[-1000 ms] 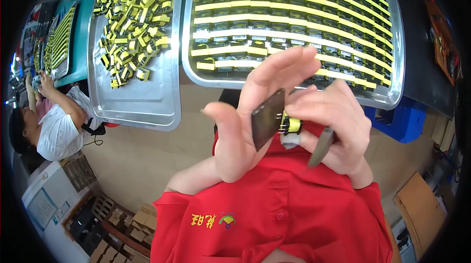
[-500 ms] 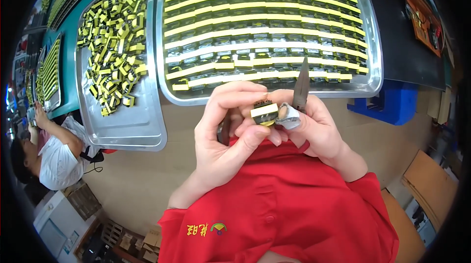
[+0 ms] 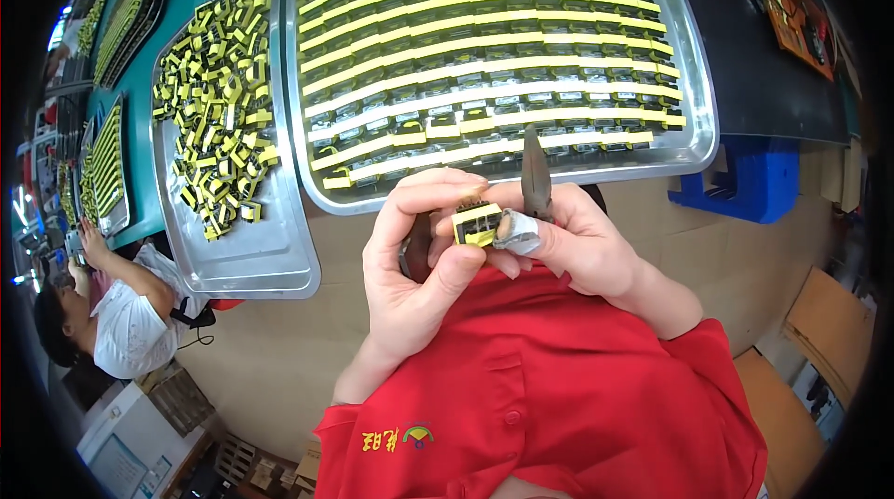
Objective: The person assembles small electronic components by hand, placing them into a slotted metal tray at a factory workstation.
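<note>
My left hand [image 3: 410, 266] is closed, pinching a small transformer [image 3: 477, 222] between thumb and fingers. The transformer has a black core, yellow tape around it and a row of pins along its upper edge. My right hand [image 3: 582, 238] is closed around a pair of pliers [image 3: 535, 173], whose dark pointed jaws stick up past the fingers. Its thumb, wrapped in a pale covering [image 3: 518, 235], presses at the right side of the transformer. The pliers' handles are mostly hidden by the hand, and the jaws are apart from the transformer.
Ahead, a large metal tray [image 3: 700, 141] holds many transformers in rows. A second tray [image 3: 247, 271] to its left has a loose heap of them. A blue bin [image 3: 745, 184] and an orange tool box [image 3: 792, 20] lie right. Another person [image 3: 135, 313] works at far left.
The transformer has turned in my fingers, showing more of its yellow-framed side. Both hands and the pliers have shifted slightly left in the picture, while the whole view has tilted a little.
</note>
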A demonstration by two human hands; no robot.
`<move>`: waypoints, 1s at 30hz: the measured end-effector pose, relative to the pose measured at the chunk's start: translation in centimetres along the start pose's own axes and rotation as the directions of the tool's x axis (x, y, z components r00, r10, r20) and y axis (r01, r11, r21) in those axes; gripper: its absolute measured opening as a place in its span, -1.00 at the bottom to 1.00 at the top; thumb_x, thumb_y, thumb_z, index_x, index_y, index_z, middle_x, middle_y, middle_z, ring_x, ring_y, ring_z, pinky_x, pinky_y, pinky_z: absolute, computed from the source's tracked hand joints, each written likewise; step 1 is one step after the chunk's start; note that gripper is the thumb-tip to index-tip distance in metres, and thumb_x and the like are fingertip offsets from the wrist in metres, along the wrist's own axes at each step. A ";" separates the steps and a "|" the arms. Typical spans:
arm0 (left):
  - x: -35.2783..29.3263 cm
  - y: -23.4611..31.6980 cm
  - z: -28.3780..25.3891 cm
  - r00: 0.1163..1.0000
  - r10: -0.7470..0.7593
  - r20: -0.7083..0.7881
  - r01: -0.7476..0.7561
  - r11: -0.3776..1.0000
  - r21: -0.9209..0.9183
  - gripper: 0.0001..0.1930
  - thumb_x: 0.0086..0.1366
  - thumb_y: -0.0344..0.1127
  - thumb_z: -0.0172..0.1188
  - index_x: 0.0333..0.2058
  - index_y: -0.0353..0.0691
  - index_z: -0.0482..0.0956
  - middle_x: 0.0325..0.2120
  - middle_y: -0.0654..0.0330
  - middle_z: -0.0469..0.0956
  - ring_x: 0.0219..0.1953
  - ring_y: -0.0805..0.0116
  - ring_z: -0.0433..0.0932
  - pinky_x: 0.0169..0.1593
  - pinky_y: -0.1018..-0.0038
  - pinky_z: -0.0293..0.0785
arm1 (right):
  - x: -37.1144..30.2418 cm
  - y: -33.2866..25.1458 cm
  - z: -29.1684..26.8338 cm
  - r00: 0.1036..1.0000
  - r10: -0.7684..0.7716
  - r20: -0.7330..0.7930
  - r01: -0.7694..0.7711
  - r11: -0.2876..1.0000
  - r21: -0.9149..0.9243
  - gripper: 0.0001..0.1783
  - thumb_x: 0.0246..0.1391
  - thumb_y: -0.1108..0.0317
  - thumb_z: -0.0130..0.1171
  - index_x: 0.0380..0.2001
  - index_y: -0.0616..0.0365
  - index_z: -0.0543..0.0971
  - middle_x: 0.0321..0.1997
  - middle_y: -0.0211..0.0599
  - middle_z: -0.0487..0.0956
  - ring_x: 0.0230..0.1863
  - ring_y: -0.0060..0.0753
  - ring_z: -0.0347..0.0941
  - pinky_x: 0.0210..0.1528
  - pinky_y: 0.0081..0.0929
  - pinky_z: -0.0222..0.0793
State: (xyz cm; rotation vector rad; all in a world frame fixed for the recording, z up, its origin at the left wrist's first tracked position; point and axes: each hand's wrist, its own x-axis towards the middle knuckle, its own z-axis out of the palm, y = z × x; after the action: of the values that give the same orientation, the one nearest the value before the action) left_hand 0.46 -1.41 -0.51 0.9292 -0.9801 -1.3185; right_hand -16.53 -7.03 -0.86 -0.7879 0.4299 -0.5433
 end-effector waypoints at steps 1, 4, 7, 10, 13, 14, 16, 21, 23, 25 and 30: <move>0.0 0.0 0.0 1.000 0.000 0.002 0.000 1.000 0.006 -0.69 0.24 -0.45 0.16 -0.06 -0.36 0.39 0.00 0.00 0.34 -0.03 0.35 0.43 0.01 0.47 0.41 | 0.0 -0.1 0.2 0.999 -0.031 -0.017 0.031 1.000 0.006 -0.63 0.26 0.27 -0.02 0.08 0.16 0.41 -0.46 -0.44 0.43 -0.43 -0.68 0.28 -0.38 -0.67 0.20; 0.1 0.2 0.4 0.997 0.070 -0.032 -0.067 0.993 0.093 -0.71 0.27 -0.46 0.08 -0.03 -0.34 0.35 0.00 -0.05 0.37 -0.01 0.33 0.43 0.07 0.49 0.35 | -0.1 -0.5 0.3 0.999 -0.008 -0.040 0.005 0.998 -0.069 -0.54 0.25 0.20 -0.05 0.08 0.30 0.38 -0.34 -0.32 0.53 -0.44 -0.62 0.31 -0.38 -0.65 0.22; 0.0 0.8 0.6 0.978 -0.010 -0.209 -0.035 0.977 -0.211 -0.72 0.34 -0.39 -0.08 0.01 -0.29 0.29 -0.08 -0.05 0.44 -0.27 0.51 0.35 -0.22 0.67 0.26 | -0.3 -1.9 0.9 0.996 -0.015 -0.092 -0.006 0.974 -0.228 -0.58 0.24 0.25 -0.06 0.08 0.29 0.39 -0.25 -0.22 0.58 -0.44 -0.62 0.29 -0.36 -0.65 0.24; 0.1 1.2 -0.1 0.979 -0.069 -0.191 0.048 0.992 -0.116 -0.61 0.33 -0.12 -0.02 0.00 -0.27 0.31 -0.36 0.10 0.42 -0.52 0.53 0.22 -0.44 0.65 0.14 | -1.6 -2.2 0.9 0.964 -0.259 -0.065 0.190 0.837 -0.514 -0.66 0.21 0.31 -0.04 -0.05 0.30 0.48 -0.25 -0.14 0.61 -0.52 -0.63 0.27 -0.41 -0.61 0.26; -0.1 2.0 0.6 0.975 -0.107 -0.195 0.110 0.994 0.001 -0.56 0.33 -0.07 -0.05 -0.05 -0.38 0.36 -0.48 0.19 0.36 -0.53 0.55 0.23 -0.44 0.65 0.12 | -1.6 -3.1 1.0 0.914 -0.406 -0.011 0.219 0.515 -0.829 -0.72 0.08 0.41 0.07 -0.12 0.22 0.52 -0.39 -0.24 0.59 -0.57 -0.52 0.30 -0.45 -0.57 0.25; -0.2 2.2 1.1 0.973 -0.125 -0.196 0.139 0.989 0.058 -0.54 0.33 -0.07 -0.06 -0.06 -0.42 0.38 -0.50 0.21 0.36 -0.53 0.56 0.23 -0.44 0.66 0.12 | -1.7 -3.3 0.8 0.884 -0.463 0.055 0.205 0.281 -0.937 -0.71 0.01 0.48 0.11 -0.13 0.20 0.53 -0.44 -0.27 0.57 -0.57 -0.47 0.32 -0.45 -0.55 0.25; -0.2 2.7 1.7 0.970 -0.148 -0.190 0.163 0.985 0.063 -0.52 0.33 -0.06 -0.07 -0.08 -0.47 0.40 -0.51 0.25 0.35 -0.53 0.59 0.21 -0.44 0.67 0.10 | -0.9 -3.0 0.8 0.860 -0.504 0.083 0.212 0.205 -0.956 -0.48 -0.39 0.72 0.03 -0.19 0.21 0.52 -0.53 -0.28 0.49 -0.52 -0.23 0.36 -0.44 -0.43 0.27; -0.3 2.3 1.8 0.971 -0.178 -0.157 0.190 0.980 0.062 -0.56 0.33 -0.10 -0.06 -0.05 -0.42 0.34 -0.51 0.28 0.35 -0.53 0.64 0.18 -0.44 0.69 0.09 | -0.1 -2.2 0.4 0.832 -0.535 0.150 0.175 -0.004 -0.985 -0.43 -0.48 0.75 -0.02 -0.20 0.23 0.49 -0.42 -0.21 0.48 -0.43 -0.12 0.32 -0.37 -0.33 0.25; -0.7 2.0 1.8 0.970 -0.186 -0.158 0.191 0.982 0.016 -0.63 0.33 -0.14 -0.05 -0.08 -0.33 0.27 -0.44 0.25 0.35 -0.52 0.63 0.17 -0.42 0.68 0.11 | -0.2 -2.1 0.3 0.846 -0.511 0.153 0.168 -0.017 -0.986 -0.42 -0.48 0.75 -0.02 -0.19 0.23 0.48 -0.38 -0.19 0.48 -0.40 -0.11 0.32 -0.34 -0.33 0.25; -0.8 2.3 2.2 0.963 -0.200 -0.179 0.209 0.977 0.033 -0.65 0.33 -0.13 -0.05 -0.10 -0.31 0.28 -0.41 0.24 0.35 -0.51 0.62 0.18 -0.41 0.68 0.12 | -0.2 -1.9 0.5 0.859 -0.487 0.160 0.168 -0.028 -0.985 -0.41 -0.47 0.76 -0.02 -0.17 0.23 0.47 -0.34 -0.18 0.48 -0.38 -0.11 0.31 -0.32 -0.33 0.24; -1.1 2.4 1.8 0.985 -0.170 -0.030 0.172 0.979 0.114 -0.76 0.39 -0.29 -0.17 -0.09 -0.29 0.34 -0.23 0.28 0.34 -0.34 0.65 0.23 -0.23 0.68 0.20 | -0.4 -1.3 0.4 0.859 -0.484 0.165 0.164 -0.044 -0.985 -0.41 -0.46 0.74 0.02 -0.16 0.23 0.46 -0.34 -0.19 0.47 -0.37 -0.11 0.31 -0.33 -0.32 0.25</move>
State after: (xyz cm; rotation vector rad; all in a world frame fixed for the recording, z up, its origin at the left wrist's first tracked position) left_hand -0.47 -0.16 2.34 1.1343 -0.9867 -1.4037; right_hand -17.07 -7.36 0.46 -2.3582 0.8962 -0.7823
